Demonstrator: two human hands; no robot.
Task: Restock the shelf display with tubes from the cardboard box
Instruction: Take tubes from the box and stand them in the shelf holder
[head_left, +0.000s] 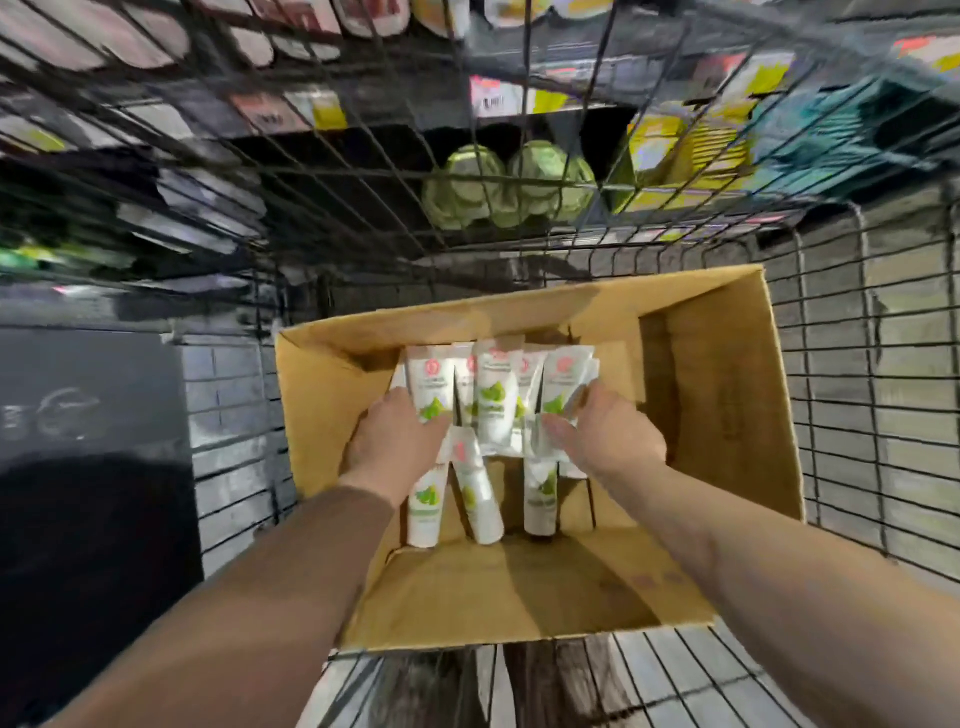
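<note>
An open cardboard box sits in a wire cart below me. Inside it are several white tubes with green leaf prints and red logos. My left hand grips the left side of a fanned bundle of tubes, and my right hand grips its right side. The bundle is held between both hands above the box floor. Three more tubes lie loose on the box bottom under my wrists. The shelf display stands ahead beyond the cart, blurred.
The black wire cart walls surround the box on all sides. Green round packs and yellow packages fill the shelves ahead. A dark bin or panel stands at the left, outside the cart.
</note>
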